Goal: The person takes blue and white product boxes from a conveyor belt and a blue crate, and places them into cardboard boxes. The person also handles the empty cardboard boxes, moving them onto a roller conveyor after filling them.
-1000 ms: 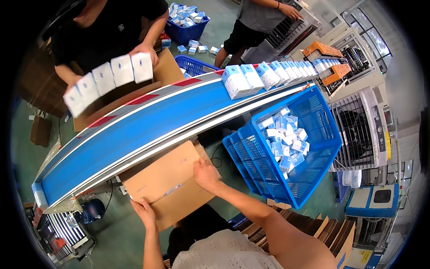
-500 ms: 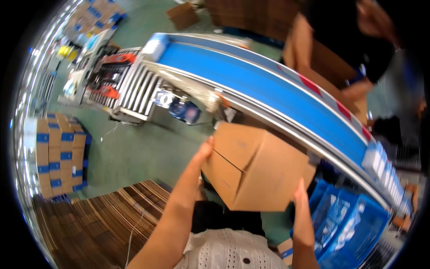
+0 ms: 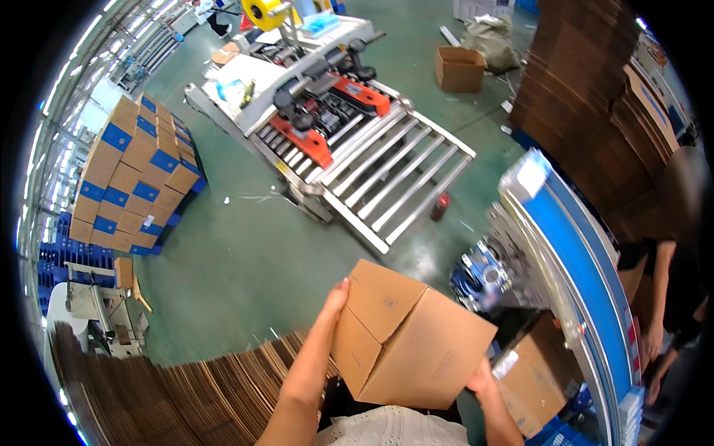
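One brown carton (image 3: 428, 342) is showing tilted at the lower middle of the frame, and from where I'm standing the person's left hand (image 3: 337, 299) is gripping its left side while the right hand (image 3: 481, 376) is clasping its lower right edge — both are holding the same box, though I can't tell how the hidden fingers are lying. A straight slit is crossing the left face and meeting a dark gap along the carton's edge. Flattened cardboard (image 3: 163, 394) is standing in a long row across the lower left, and above it brown-and-blue boxes (image 3: 134, 178) are rising in a stack. In the upper middle, a machine (image 3: 305, 74) with orange-red guides (image 3: 361, 95) is standing on the green floor (image 3: 223, 297), its metal rollers (image 3: 390, 182) reaching toward the carton. A blue belt (image 3: 597, 282) is curving down the right side, with a white-and-blue packet (image 3: 528, 177) lying at its upper end; beside the belt, near the right hand, another brown box (image 3: 539, 375) is resting. Beyond the belt, a co-worker's arm (image 3: 660, 297) is hanging — well apart from the carton.
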Tool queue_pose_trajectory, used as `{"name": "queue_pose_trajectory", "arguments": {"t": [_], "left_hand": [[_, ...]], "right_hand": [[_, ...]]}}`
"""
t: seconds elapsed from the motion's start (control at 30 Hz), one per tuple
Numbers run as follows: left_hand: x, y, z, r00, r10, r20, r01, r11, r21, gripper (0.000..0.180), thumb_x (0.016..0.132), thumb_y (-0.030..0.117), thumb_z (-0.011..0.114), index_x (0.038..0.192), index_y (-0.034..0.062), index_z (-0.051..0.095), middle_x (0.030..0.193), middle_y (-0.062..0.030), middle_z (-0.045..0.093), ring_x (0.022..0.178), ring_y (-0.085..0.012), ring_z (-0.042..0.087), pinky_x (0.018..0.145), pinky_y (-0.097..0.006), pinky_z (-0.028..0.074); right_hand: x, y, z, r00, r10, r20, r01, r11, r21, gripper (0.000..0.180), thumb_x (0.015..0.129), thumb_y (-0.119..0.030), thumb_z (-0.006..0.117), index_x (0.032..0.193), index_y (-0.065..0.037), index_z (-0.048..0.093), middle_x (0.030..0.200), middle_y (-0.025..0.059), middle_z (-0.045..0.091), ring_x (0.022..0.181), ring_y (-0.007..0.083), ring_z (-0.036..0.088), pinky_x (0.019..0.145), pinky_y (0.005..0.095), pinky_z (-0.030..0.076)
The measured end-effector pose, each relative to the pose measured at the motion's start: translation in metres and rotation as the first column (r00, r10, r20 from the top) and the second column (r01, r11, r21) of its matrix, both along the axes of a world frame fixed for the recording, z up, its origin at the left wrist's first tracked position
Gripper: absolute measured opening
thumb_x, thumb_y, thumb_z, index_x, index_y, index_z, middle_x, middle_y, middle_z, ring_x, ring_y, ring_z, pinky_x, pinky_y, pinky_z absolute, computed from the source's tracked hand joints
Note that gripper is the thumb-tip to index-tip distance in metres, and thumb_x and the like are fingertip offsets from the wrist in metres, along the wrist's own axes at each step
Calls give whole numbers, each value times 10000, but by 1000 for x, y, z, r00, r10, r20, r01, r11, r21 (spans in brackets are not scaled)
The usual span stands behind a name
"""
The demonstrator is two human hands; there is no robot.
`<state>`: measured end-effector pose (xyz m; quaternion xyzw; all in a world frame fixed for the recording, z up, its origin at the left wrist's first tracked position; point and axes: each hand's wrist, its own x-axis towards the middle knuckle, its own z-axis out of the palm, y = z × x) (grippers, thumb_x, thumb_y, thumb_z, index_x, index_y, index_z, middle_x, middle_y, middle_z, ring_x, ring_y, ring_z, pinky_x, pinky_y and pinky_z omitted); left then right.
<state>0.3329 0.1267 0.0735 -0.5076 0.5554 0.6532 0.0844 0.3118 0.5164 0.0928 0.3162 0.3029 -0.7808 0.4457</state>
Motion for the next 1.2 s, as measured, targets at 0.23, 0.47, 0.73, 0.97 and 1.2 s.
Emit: {"name": "queue_pose_trajectory", "arguments": {"t": [0.23,0.47,0.73,0.97,1.2], "left_hand": [[-167,-130,102,835,-323,446,551,483,-681,497,839,426,365,1141,51,490,1144,-149,512,1089,-315,452,910,-489,316],[-360,-174,142,836,-372,404,491,176,-853,458,822,392,417,1082,25,507,1053,-173,546,1017,-316,487,877,-496,327],[-415,-168,76,805,-440,398,435,-18,-900,695,808,375,481,1313,-20,215,1376,-221,171,1282,-364,142,1017,-517,113],[-406,-166,72,765,-476,434,526,74,-847,718,802,373,486,1313,-42,197,1377,-230,161,1283,-368,132,1017,-520,98],[-428,-274,73,811,-433,393,472,88,-877,717,824,395,454,1311,-57,185,1367,-247,177,1288,-370,120,1025,-505,115]], "right_hand": [[-66,-190,-77,975,-219,-32,221,957,190,471,864,-364,292,1191,-58,435,1183,117,489,1058,284,469,890,424,386],[-214,-286,-66,824,-234,-515,199,972,-124,527,865,-420,298,1198,-29,417,1152,127,504,1017,294,509,844,397,443],[-387,-360,8,967,65,-245,-41,994,102,599,864,-516,363,1191,-18,297,1166,110,413,927,297,535,763,473,458],[-424,-405,27,566,656,-500,-54,635,771,625,681,-197,687,1095,90,317,1043,226,468,980,308,499,828,332,402],[-463,-514,37,125,942,-312,-83,323,943,496,737,-323,601,1006,71,463,849,239,594,824,369,581,734,424,459]]}}
